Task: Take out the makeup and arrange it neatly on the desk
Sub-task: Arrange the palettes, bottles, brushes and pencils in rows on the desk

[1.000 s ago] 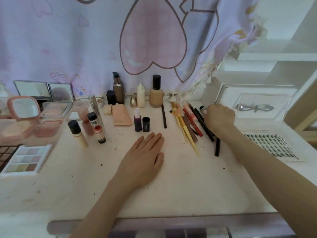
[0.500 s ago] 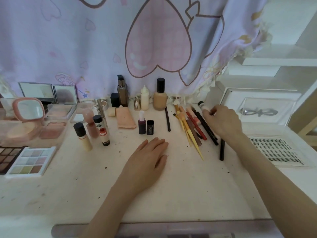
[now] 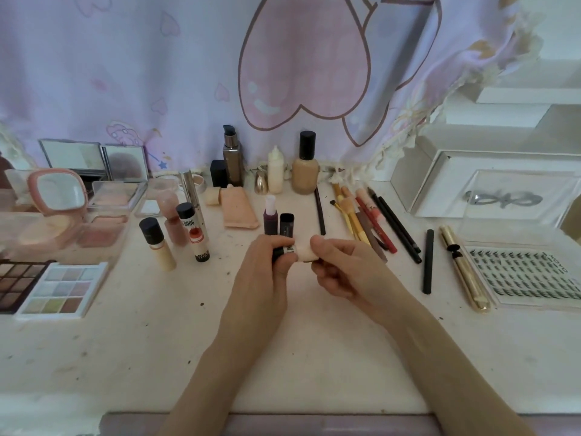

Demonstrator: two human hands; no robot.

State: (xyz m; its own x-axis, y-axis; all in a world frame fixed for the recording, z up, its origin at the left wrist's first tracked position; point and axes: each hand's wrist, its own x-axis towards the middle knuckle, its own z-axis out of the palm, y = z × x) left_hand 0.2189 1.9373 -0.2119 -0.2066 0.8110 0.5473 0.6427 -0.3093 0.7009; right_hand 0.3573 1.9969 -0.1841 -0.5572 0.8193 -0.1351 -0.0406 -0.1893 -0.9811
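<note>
Desk carries rows toward its far edge; near edge bare. Left hand and right hand, both curled, pinch one small tube held above mid-desk. Judgement: seat it upright beside the dark bottles, label forward.

Both forearms are reaching forward, converging at centre. Left hand and right hand are curling fingers, each gripping one end of a small tube.
</note>
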